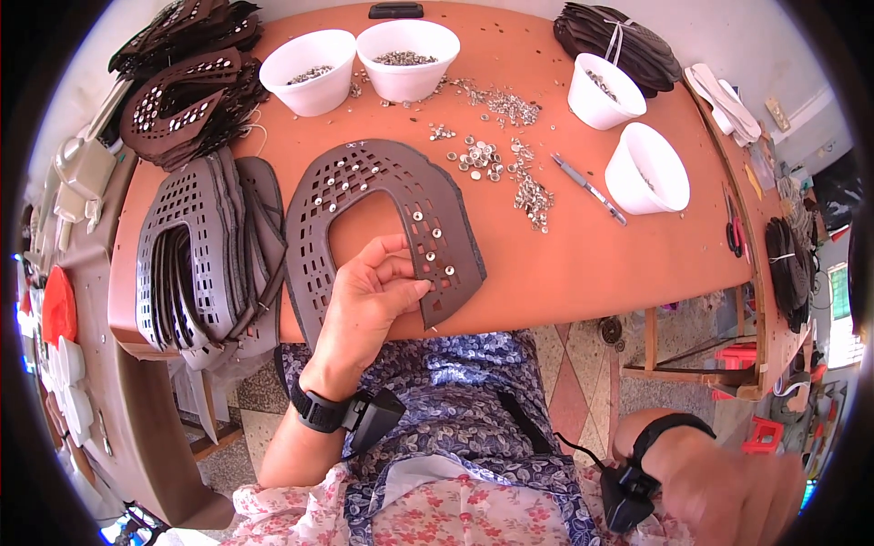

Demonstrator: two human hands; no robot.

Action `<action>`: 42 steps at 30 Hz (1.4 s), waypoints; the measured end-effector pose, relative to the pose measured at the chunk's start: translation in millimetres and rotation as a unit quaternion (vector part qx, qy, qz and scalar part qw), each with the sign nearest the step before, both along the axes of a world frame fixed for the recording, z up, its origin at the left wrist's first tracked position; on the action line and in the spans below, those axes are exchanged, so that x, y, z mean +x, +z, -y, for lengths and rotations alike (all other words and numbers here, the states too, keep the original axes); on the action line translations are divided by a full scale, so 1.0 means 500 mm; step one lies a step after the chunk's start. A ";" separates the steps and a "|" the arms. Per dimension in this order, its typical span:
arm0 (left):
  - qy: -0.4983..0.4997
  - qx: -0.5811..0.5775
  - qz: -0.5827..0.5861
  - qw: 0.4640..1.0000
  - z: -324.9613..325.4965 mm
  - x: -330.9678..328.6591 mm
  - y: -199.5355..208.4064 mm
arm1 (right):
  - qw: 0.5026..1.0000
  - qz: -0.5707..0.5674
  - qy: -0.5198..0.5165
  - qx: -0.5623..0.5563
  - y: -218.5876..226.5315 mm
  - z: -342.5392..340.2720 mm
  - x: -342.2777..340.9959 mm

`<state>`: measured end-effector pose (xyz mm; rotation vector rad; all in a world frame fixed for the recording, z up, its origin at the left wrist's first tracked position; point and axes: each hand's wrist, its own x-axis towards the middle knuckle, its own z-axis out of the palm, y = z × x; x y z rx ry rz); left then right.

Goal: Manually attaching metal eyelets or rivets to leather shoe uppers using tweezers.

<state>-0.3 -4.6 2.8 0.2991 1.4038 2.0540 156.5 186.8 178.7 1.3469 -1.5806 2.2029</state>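
Note:
A brown U-shaped leather shoe upper (460,214) with rows of slots lies at the table's front edge. Silver rivets sit in several of its slots, on the top left and along the right arm. My left hand (364,291) pinches the right arm's inner edge, thumb on top and fingers curled at the opening. My right hand (737,482) is off the table at the lower right, blurred by motion, so its fingers cannot be made out. Loose rivets (533,202) and round caps (480,156) lie scattered beyond the upper, beside a pen (589,189).
Stacks of slotted uppers (182,264) stand at the left, more dark pieces (187,100) behind them. White bowls (407,59) with small metal parts stand at the back; another white bowl (646,168) tilts at the right. Scissors (734,223) lie near the orange table's (546,282) right edge.

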 end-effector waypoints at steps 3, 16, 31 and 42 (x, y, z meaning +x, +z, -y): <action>-0.013 0.003 0.005 1.000 -0.006 0.002 0.014 | 0.922 0.120 -0.352 0.109 -0.065 -0.030 -0.040; -0.006 0.003 0.008 1.000 0.001 0.000 0.010 | 0.648 0.136 -0.578 0.477 -0.317 -0.164 -0.196; -0.003 0.016 0.012 1.000 0.001 0.000 0.009 | 0.472 -0.034 -0.548 0.690 -0.284 -0.168 -0.156; 0.002 0.004 -0.007 1.000 -0.004 0.001 0.007 | 0.663 0.179 -0.531 0.497 -0.300 -0.190 -0.154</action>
